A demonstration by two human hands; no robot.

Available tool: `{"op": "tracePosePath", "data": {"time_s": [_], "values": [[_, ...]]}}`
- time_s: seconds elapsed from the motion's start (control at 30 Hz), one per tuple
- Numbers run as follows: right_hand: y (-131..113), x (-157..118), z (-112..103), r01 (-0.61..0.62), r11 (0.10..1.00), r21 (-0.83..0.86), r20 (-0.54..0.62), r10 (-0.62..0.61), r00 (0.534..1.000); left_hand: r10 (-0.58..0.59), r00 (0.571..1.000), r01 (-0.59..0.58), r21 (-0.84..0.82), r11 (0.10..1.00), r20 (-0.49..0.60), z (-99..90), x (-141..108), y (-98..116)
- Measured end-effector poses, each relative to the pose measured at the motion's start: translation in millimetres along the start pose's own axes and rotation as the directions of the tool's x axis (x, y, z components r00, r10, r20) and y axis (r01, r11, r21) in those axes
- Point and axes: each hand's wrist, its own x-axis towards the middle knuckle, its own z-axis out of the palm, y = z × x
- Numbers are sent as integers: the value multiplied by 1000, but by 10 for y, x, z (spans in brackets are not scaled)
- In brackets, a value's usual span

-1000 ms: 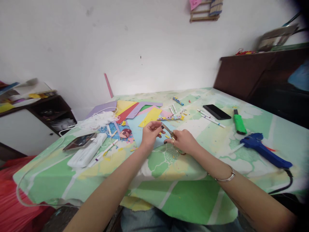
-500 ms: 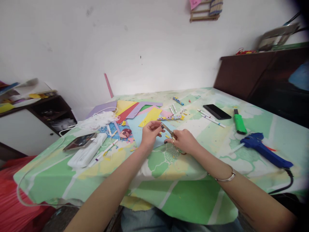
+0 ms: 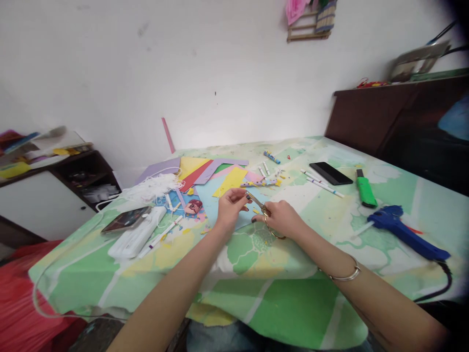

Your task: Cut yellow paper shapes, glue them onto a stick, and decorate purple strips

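My right hand grips a pair of scissors by the handle loops, blades pointing up and left. At the blade tips, my left hand is closed in a pinch; whatever is between its fingers is too small or hidden to make out. Beneath both hands lies a light blue sheet of paper with small yellow scraps on it. Just beyond them are a yellow paper strip and a decorated lilac strip with yellow bits.
Left: tangled white string, a phone against a white power strip-like block, and a marker. Right: a black phone, markers, a green cutter-like tool and a blue glue gun with its cord.
The view has shifted slightly, so everything sits a little lower and to the right. Both hands keep nearly the same pose around the scissors.
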Motion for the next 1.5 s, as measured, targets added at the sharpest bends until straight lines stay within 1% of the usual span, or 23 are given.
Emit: {"op": "tracePosePath", "data": {"time_s": [0.27, 0.47, 0.77, 1.07, 1.27, 1.5], "values": [[-6, 1, -7, -4, 1000, -4, -17, 4, 1000, 9, 1000, -10, -7, 1000, -3, -9, 5, -12], [9, 0, 4, 8, 1000, -12, -14, -8, 1000, 10, 1000, -10, 3, 1000, -2, -9, 8, -13], [3, -3, -9, -5, 1000, -19, 14, 5, 1000, 20, 1000, -20, 25, 999, -6, -6, 11, -13], [10, -1, -1, 2, 1000, -24, 5, -1, 1000, 21, 1000, -21, 34, 999, -7, -10, 20, -14], [14, 1, -4, 2, 1000, -22, 13, -1, 1000, 46, 999, -46, 50, 998, -7, -5, 18, -3], [21, 6, 8, 7, 1000, -21, -3, -7, 1000, 55, 998, -55, 61, 997, -7, -4, 17, 5]]}}
